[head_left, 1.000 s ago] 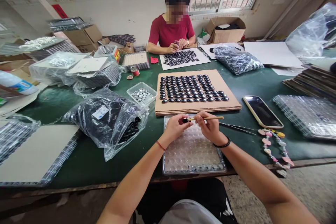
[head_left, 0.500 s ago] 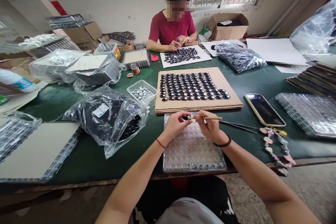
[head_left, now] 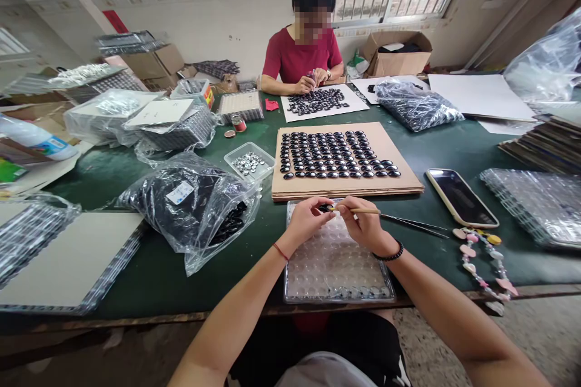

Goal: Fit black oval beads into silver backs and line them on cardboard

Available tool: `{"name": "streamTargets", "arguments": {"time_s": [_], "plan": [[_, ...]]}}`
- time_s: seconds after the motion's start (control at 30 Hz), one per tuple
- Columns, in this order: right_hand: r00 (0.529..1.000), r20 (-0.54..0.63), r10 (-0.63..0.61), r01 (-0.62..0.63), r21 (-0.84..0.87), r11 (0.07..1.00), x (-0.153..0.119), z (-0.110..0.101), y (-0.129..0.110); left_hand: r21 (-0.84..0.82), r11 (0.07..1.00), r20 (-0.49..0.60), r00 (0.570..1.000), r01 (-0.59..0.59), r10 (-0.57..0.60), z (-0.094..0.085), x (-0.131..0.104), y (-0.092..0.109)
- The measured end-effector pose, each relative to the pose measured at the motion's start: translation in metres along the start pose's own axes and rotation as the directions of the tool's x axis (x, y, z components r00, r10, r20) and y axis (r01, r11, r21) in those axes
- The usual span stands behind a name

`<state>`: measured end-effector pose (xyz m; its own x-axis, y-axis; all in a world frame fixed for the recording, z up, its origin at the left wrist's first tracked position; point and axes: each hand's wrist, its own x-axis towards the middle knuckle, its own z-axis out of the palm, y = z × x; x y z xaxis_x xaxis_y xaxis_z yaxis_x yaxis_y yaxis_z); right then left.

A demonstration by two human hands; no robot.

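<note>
Our stick (head_left: 363,211) had dipped at its rear; our right hand (head_left: 360,221) pinched it, our left hand (head_left: 308,219) a black piece (head_left: 324,208). Loose pinching risked dropping either onto the tray (head_left: 333,263) beneath.

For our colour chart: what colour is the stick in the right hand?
The stick is yellowish-brown; head view.
</note>
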<state>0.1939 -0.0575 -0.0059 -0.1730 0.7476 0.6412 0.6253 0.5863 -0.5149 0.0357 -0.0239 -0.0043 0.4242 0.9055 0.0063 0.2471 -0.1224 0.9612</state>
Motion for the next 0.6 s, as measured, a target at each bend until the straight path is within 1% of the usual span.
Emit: {"name": "streamTargets", "arguments": {"time_s": [0.13,0.23,0.3,0.4,0.47,0.5,0.53,0.57,0.6], "plan": [[0.998,0.057,0.031,-0.031,-0.008,0.999,0.001,0.000,0.002,-0.003,1.000,-0.016,1.000,0.023,-0.023,0.001,-0.001,0.001],[0.995,0.083,0.060,-0.059,-0.017,0.998,0.004,0.001,0.001,-0.070,0.995,-0.008,0.997,0.077,-0.078,0.001,0.000,0.000],[0.991,0.114,0.068,-0.067,-0.015,0.998,0.005,0.001,-0.002,-0.120,0.988,-0.022,0.995,0.093,-0.096,0.002,0.001,-0.001],[0.983,0.172,0.070,-0.075,0.024,0.997,0.005,0.002,-0.007,-0.130,0.990,-0.079,0.995,0.056,-0.067,0.001,0.000,0.000],[0.975,0.188,0.115,-0.141,0.128,0.982,0.005,0.002,-0.009,-0.110,0.994,-0.122,0.992,0.012,-0.026,0.001,-0.003,0.003],[0.967,0.192,0.167,-0.209,0.224,0.952,0.005,0.002,-0.009,-0.113,0.994,-0.136,0.991,-0.009,-0.006,0.001,-0.004,0.004],[0.950,0.209,0.234,-0.295,0.340,0.893,0.006,0.002,-0.009,-0.128,0.991,-0.142,0.990,-0.030,0.012,0.001,-0.005,0.006],[0.922,0.239,0.304,-0.383,0.460,0.801,0.007,0.001,-0.008,-0.150,0.987,-0.146,0.989,-0.049,0.027,0.001,-0.006,0.007],[0.888,0.278,0.365,-0.459,0.565,0.686,0.009,0.000,-0.007,-0.174,0.983,-0.152,0.988,-0.065,0.039,0.001,-0.007,0.007]]}}
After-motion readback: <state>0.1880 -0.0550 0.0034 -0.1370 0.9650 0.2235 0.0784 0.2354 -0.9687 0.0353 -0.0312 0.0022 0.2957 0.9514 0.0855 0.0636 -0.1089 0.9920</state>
